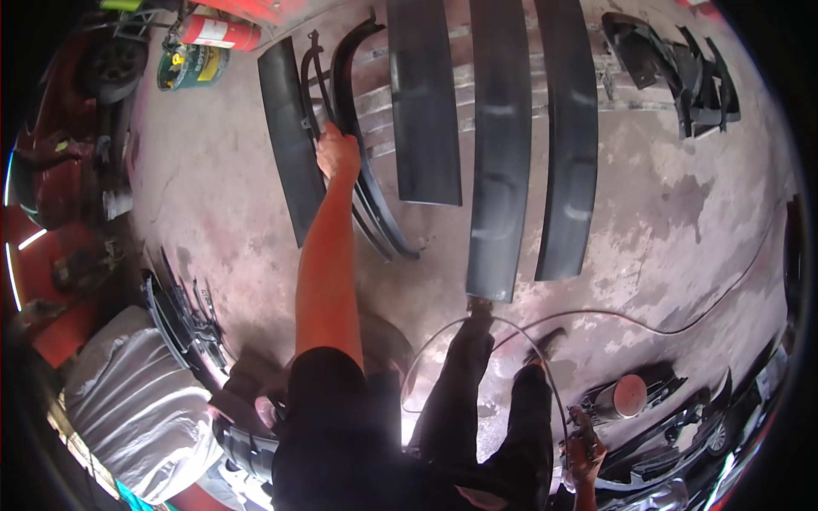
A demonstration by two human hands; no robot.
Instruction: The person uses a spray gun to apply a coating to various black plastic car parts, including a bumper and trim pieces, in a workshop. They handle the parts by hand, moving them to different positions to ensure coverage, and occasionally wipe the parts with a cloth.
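My left hand [339,153] reaches forward with its fingers closed on a thin, curved black trim strip [308,94]. Beside that strip on the right lies a wider curved black trim piece [345,81], and to its left a flat dark panel [285,136]. At the lower right my right hand [586,458] grips a spray gun [583,426]; a silver cup with a reddish round end [626,397] shows next to the gun. A thin hose [558,383] loops from near this hand around my legs.
Three long dark panels [426,111], [498,153], [569,145] lie ahead. Black plastic parts [682,77] sit at the far right. A green bucket [194,70] and red cylinder [220,32] stand far left. A covered object [141,400] is left; black parts [673,451] lie lower right.
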